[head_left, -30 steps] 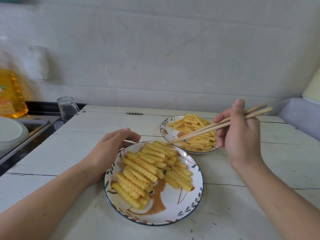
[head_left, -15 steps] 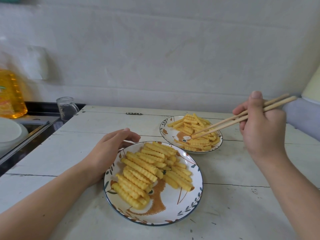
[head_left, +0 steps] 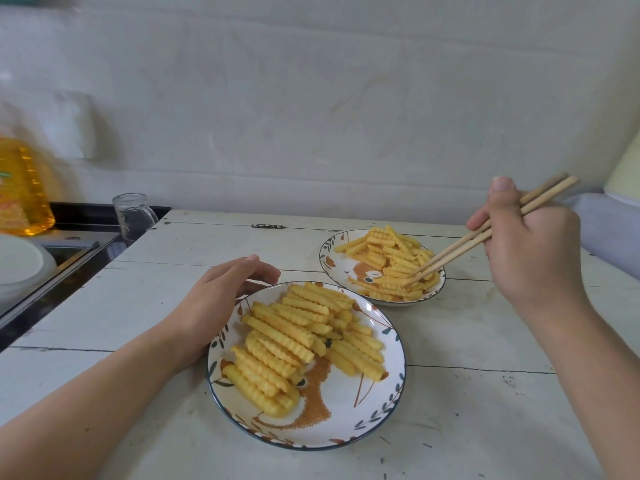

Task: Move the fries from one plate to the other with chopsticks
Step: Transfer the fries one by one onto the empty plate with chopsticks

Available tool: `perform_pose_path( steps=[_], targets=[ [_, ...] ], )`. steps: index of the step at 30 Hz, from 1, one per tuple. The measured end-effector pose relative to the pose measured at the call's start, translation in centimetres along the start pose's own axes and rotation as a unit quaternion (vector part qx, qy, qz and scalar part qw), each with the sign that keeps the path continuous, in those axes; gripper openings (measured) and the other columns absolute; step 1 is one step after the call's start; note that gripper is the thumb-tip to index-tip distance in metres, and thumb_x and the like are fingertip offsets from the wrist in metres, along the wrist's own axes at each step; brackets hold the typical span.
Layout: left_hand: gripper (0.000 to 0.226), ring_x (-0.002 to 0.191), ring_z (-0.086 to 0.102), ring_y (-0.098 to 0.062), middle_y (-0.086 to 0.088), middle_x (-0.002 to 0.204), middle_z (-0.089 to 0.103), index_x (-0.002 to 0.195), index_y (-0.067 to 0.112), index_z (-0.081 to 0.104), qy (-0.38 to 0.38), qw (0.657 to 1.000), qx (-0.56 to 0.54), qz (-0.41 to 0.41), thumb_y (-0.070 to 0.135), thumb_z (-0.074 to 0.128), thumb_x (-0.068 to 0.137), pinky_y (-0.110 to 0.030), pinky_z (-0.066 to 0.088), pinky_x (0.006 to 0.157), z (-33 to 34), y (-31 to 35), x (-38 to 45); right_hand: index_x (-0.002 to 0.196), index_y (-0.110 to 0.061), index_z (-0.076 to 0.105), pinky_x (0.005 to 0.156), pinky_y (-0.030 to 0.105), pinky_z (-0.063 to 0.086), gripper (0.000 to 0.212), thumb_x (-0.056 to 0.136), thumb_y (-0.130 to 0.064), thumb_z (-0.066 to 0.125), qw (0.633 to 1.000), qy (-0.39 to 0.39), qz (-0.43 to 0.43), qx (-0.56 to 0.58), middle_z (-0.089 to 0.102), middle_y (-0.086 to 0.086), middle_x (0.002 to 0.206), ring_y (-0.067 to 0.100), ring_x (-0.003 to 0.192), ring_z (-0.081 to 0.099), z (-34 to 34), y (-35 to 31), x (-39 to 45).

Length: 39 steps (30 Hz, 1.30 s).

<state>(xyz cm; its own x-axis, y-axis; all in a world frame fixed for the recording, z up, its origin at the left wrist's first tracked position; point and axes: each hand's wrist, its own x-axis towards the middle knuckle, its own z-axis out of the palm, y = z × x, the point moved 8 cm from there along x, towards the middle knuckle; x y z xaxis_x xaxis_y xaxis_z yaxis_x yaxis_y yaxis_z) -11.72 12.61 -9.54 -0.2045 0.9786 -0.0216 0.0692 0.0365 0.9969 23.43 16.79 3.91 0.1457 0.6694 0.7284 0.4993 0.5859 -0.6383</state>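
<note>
Right hand (head_left: 533, 251), right of frame: curled around chopsticks (head_left: 485, 237), tips among fries (head_left: 391, 261) on far plate (head_left: 329, 251). Left hand (head_left: 218, 306), centre-left: relaxed, fingers loosely bent, resting against near plate (head_left: 391, 403) rim, beside its fries.

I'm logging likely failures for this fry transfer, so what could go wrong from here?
1. The wooden chopsticks, gripped far back by the right hand, may drop a crinkle-cut fry between plates.
2. The far patterned plate has no hand on it, so prodding its fries might shift it.
3. The near patterned plate is heaped; added fries could roll off.
</note>
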Motion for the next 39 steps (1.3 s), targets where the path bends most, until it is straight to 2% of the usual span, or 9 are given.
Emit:
perform_pose_path(
  steps=[5, 10, 16, 21, 26, 29, 32, 35, 39],
  targets=[
    [0.046, 0.108, 0.076, -0.033, -0.011, 0.112, 0.080, 0.098, 0.020, 0.083, 0.001, 1.000, -0.003, -0.005, 0.043, 0.046, 0.111, -0.054, 0.059, 0.099, 0.0, 0.0, 0.0, 0.062, -0.020, 0.061, 0.058, 0.034, 0.038, 0.062, 0.100, -0.061, 0.034, 0.997, 0.044, 0.021, 0.062, 0.053, -0.007, 0.047, 0.014, 0.047, 0.048, -0.6, 0.0, -0.3],
    [0.046, 0.110, 0.075, -0.029, -0.008, 0.112, 0.080, 0.095, 0.022, 0.084, 0.005, 1.000, 0.004, -0.001, 0.043, 0.046, 0.111, -0.051, 0.058, 0.099, 0.0, 0.1, 0.0, 0.055, -0.014, 0.054, 0.040, 0.019, 0.029, 0.063, 0.107, -0.047, 0.037, 0.955, 0.085, 0.130, 0.252, 0.047, -0.004, 0.045, 0.011, 0.037, 0.037, 0.2, 0.0, -1.2],
    [0.046, 0.112, 0.075, -0.027, -0.004, 0.113, 0.080, 0.097, 0.025, 0.084, 0.004, 1.000, 0.011, 0.001, 0.044, 0.045, 0.112, -0.055, 0.054, 0.107, -0.1, 0.1, 0.0, 0.047, -0.020, 0.059, 0.038, 0.020, 0.023, 0.069, 0.106, -0.048, 0.038, 0.924, 0.022, 0.203, 0.323, 0.042, 0.005, 0.048, 0.015, 0.034, 0.030, 4.0, -0.3, -3.7],
    [0.046, 0.110, 0.076, -0.029, -0.007, 0.111, 0.081, 0.095, 0.023, 0.084, 0.008, 1.000, 0.004, -0.002, 0.044, 0.046, 0.111, -0.053, 0.057, 0.103, 0.0, 0.1, -0.2, 0.051, -0.019, 0.062, 0.038, 0.019, 0.025, 0.066, 0.105, -0.050, 0.040, 0.933, -0.018, 0.204, 0.296, 0.040, 0.009, 0.049, 0.017, 0.034, 0.030, 4.9, -0.7, -4.3],
    [0.046, 0.105, 0.077, -0.031, -0.011, 0.108, 0.081, 0.095, 0.021, 0.083, 0.010, 1.000, 0.000, -0.005, 0.043, 0.046, 0.111, -0.048, 0.060, 0.094, 0.1, 0.2, -0.2, 0.061, -0.010, 0.055, 0.039, 0.021, 0.021, 0.057, 0.106, -0.043, 0.043, 0.922, 0.033, 0.204, 0.328, 0.054, 0.002, 0.056, 0.012, 0.038, 0.033, 3.3, -0.4, -3.1],
    [0.046, 0.105, 0.077, -0.030, -0.010, 0.109, 0.081, 0.095, 0.022, 0.084, 0.010, 1.000, 0.000, -0.005, 0.043, 0.046, 0.111, -0.049, 0.059, 0.095, 0.0, 0.2, -0.2, 0.059, -0.015, 0.059, 0.039, 0.022, 0.023, 0.058, 0.106, -0.043, 0.042, 0.928, 0.044, 0.193, 0.315, 0.056, 0.004, 0.058, 0.014, 0.038, 0.034, 2.9, 0.2, -2.9],
    [0.046, 0.106, 0.077, -0.031, -0.010, 0.110, 0.081, 0.096, 0.022, 0.083, 0.007, 1.000, -0.002, -0.007, 0.044, 0.046, 0.111, -0.052, 0.059, 0.098, 0.0, 0.1, -0.2, 0.059, -0.017, 0.065, 0.037, 0.022, 0.026, 0.059, 0.107, -0.040, 0.042, 0.945, 0.042, 0.171, 0.276, 0.051, 0.011, 0.058, 0.017, 0.035, 0.034, 2.8, 0.4, -3.0],
    [0.046, 0.108, 0.076, -0.029, -0.008, 0.110, 0.081, 0.095, 0.023, 0.084, 0.007, 1.000, 0.005, -0.001, 0.044, 0.046, 0.111, -0.051, 0.058, 0.100, 0.0, 0.0, -0.1, 0.073, -0.012, 0.067, 0.038, 0.021, 0.031, 0.046, 0.107, -0.033, 0.044, 0.965, 0.042, 0.132, 0.222, 0.055, 0.004, 0.053, 0.015, 0.036, 0.039, 2.4, 0.7, -2.5],
    [0.046, 0.106, 0.077, -0.028, -0.007, 0.109, 0.081, 0.095, 0.025, 0.084, 0.006, 1.000, 0.004, -0.003, 0.045, 0.046, 0.111, -0.050, 0.058, 0.098, -0.1, 0.0, 0.1, 0.077, -0.029, 0.067, 0.048, 0.032, 0.044, 0.037, 0.104, -0.043, 0.045, 0.992, 0.051, 0.056, 0.097, 0.059, 0.000, 0.055, 0.014, 0.044, 0.053, 1.1, 1.7, -1.6]
  ],
)
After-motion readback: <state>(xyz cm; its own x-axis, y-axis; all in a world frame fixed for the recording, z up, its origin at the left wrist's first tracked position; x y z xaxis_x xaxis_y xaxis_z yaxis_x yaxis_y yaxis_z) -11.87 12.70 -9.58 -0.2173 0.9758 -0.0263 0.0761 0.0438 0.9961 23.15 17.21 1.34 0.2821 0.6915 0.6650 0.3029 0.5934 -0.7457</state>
